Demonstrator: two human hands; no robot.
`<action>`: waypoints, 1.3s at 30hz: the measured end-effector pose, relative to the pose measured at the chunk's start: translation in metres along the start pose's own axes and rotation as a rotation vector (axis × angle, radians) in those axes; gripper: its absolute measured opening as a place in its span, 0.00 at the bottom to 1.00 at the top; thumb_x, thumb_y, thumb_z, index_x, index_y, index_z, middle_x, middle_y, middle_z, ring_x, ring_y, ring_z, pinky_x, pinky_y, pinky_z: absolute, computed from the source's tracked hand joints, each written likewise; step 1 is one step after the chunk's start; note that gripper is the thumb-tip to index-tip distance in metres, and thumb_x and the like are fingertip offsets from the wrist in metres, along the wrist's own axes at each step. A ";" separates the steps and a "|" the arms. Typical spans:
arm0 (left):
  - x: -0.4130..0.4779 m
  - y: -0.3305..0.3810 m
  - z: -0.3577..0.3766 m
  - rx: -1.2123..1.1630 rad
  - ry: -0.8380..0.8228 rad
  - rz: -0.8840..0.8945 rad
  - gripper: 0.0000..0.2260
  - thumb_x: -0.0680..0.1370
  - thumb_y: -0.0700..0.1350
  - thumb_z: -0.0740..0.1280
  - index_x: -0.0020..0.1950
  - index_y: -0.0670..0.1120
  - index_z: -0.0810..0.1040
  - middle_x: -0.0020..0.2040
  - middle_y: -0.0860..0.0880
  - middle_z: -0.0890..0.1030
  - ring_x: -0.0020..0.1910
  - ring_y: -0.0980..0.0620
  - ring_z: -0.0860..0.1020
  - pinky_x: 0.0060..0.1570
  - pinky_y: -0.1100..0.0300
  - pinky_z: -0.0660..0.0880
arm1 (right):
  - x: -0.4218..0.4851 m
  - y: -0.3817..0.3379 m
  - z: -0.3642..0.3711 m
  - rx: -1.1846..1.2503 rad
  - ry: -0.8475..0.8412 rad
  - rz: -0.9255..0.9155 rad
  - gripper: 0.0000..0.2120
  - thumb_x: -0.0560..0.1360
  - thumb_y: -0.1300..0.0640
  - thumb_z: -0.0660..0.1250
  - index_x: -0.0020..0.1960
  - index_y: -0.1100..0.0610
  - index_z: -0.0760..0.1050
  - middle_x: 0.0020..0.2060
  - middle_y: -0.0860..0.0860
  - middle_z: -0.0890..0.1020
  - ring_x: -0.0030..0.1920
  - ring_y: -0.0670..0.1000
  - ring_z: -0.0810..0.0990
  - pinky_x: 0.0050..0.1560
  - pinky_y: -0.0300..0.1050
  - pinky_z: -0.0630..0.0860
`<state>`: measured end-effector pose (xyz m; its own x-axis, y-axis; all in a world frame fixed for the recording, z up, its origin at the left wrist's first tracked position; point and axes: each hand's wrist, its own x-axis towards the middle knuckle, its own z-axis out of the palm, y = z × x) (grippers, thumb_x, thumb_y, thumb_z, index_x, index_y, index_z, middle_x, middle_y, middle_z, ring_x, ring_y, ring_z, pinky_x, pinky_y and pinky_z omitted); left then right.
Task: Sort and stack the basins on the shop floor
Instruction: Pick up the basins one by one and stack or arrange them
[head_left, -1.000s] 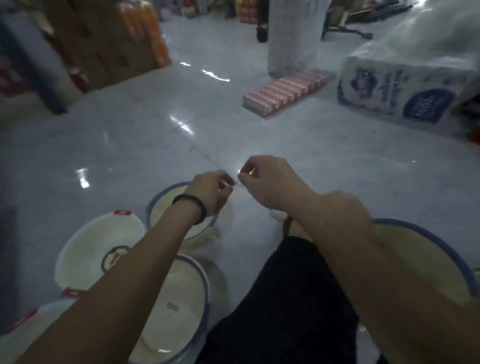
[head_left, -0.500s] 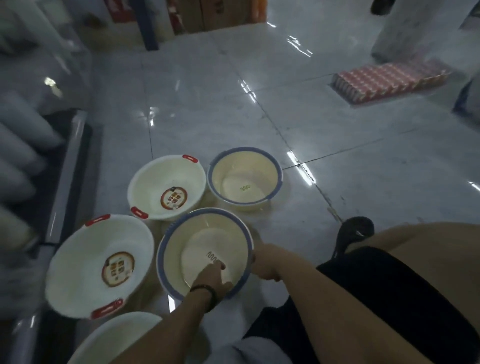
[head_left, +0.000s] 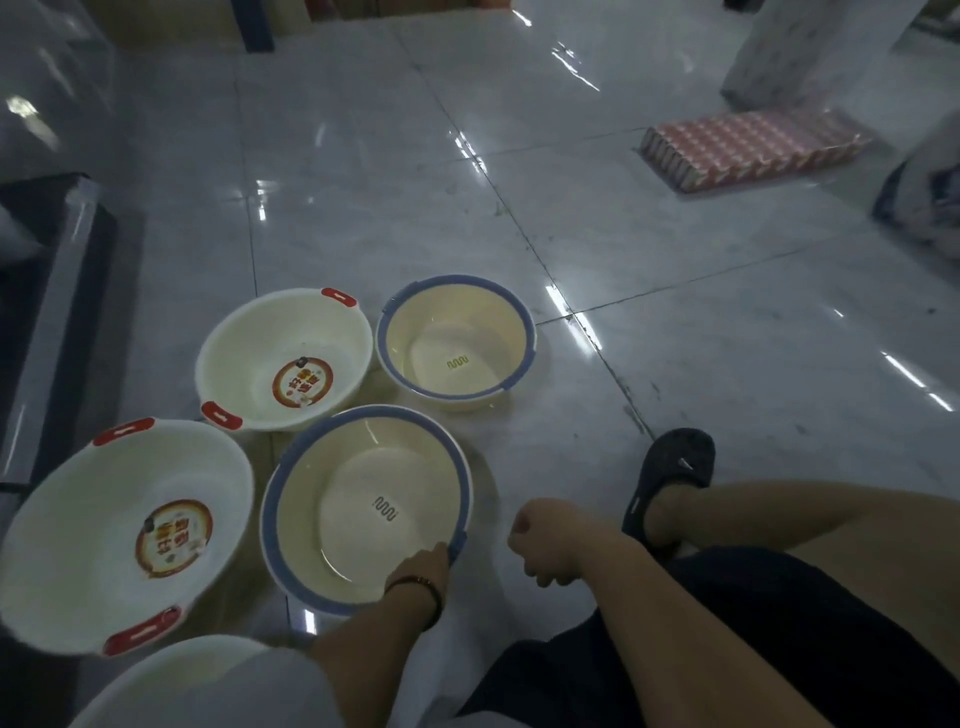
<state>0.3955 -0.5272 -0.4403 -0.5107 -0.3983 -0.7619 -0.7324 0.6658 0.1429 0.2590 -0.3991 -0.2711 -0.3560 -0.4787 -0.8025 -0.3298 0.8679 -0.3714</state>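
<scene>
Glossy pale grey floor tiles (head_left: 675, 312) with dark joints and streaks of reflected light spread across the dim shop floor. On them, close in front of the seated person, stands the large cream plastic basin with a blue rim (head_left: 363, 467), upright, with a small wavy mark on its bottom. The left hand (head_left: 423, 564) is at its near right edge. Its grip is closed over the blue rim, and a black wrist band (head_left: 423, 590) sits just behind. The right hand (head_left: 545, 543) hangs just beside that basin, apart from it, its grip drawn into a fist with nothing visible in it.

Beyond the held basin stands a smaller cream plastic basin with a blue rim (head_left: 457, 332), near it but apart. To the left of that one is a small white plastic basin with red handles (head_left: 249, 353), a round red label on its bottom and its near edge against the held basin's far rim. At the far left lies a large white plastic basin with red handles (head_left: 78, 519), carrying the same label, just beside the held basin. Another white basin rim (head_left: 171, 660) is cut off by the bottom edge.

To the right are the person's black shorts (head_left: 727, 649) and a black slipper (head_left: 675, 462) on the foot. Well apart, far right, lies a flat wrapped pack of red cartons (head_left: 748, 145) near a white pillar (head_left: 805, 47).
</scene>
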 end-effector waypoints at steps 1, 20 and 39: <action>0.000 0.002 -0.001 0.005 0.030 0.015 0.15 0.84 0.44 0.52 0.70 0.45 0.67 0.68 0.40 0.75 0.66 0.40 0.75 0.64 0.47 0.72 | 0.000 0.000 -0.002 0.006 0.008 -0.003 0.13 0.82 0.60 0.60 0.39 0.58 0.70 0.38 0.59 0.78 0.32 0.55 0.72 0.35 0.48 0.70; -0.102 0.225 -0.145 -0.105 0.583 0.601 0.10 0.83 0.48 0.59 0.56 0.47 0.79 0.52 0.48 0.84 0.49 0.47 0.81 0.43 0.58 0.72 | -0.044 0.031 -0.096 0.784 1.063 0.104 0.18 0.75 0.45 0.70 0.56 0.55 0.72 0.42 0.48 0.77 0.38 0.47 0.75 0.33 0.43 0.69; -0.184 0.522 -0.257 -0.352 0.516 0.925 0.23 0.80 0.46 0.65 0.73 0.47 0.64 0.66 0.42 0.76 0.62 0.39 0.76 0.61 0.44 0.75 | -0.311 0.346 -0.177 0.763 1.879 0.327 0.04 0.75 0.52 0.65 0.43 0.49 0.71 0.36 0.47 0.77 0.36 0.45 0.75 0.34 0.44 0.70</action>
<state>-0.0085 -0.2678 -0.0630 -0.9912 -0.1109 0.0724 -0.0186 0.6580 0.7528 0.1010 0.0261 -0.0675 -0.7497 0.5841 0.3111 0.0959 0.5611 -0.8222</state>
